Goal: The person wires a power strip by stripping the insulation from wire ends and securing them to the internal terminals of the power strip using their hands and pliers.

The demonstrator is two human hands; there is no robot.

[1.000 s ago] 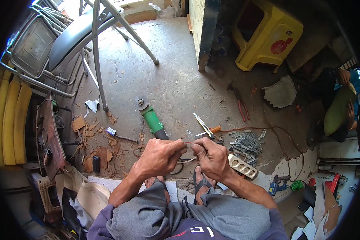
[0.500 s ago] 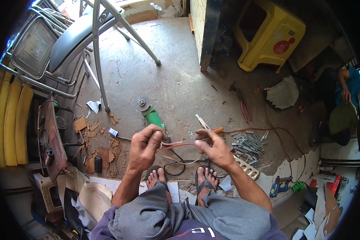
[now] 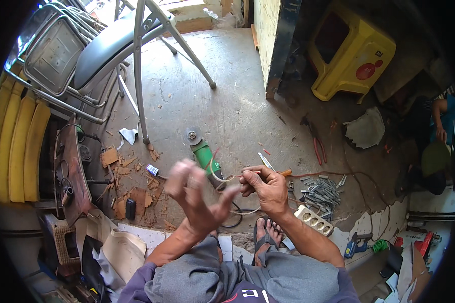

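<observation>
A thin two-strand wire (image 3: 227,179), reddish and whitish, is pinched between the thumb and fingers of my right hand (image 3: 268,192). Its loose end curls up to the left, over the green angle grinder (image 3: 206,157) on the floor. My left hand (image 3: 197,199), smeared by motion, has its fingers spread and appears to hold nothing. Just beyond my right hand lie a utility knife (image 3: 266,160) and an orange handle (image 3: 285,172), whose tool end is hidden by the hand.
Red-handled pliers (image 3: 317,146), a heap of grey metal strips (image 3: 321,194) and a white power strip (image 3: 313,220) lie to the right. A folding chair (image 3: 108,50) stands far left; a yellow stool (image 3: 354,60) lies far right. A person (image 3: 441,118) sits at the right edge.
My left hand has let go of the wire and opened, its fingers now spread. My right hand has closed on the wire. The whole view has shifted slightly.
</observation>
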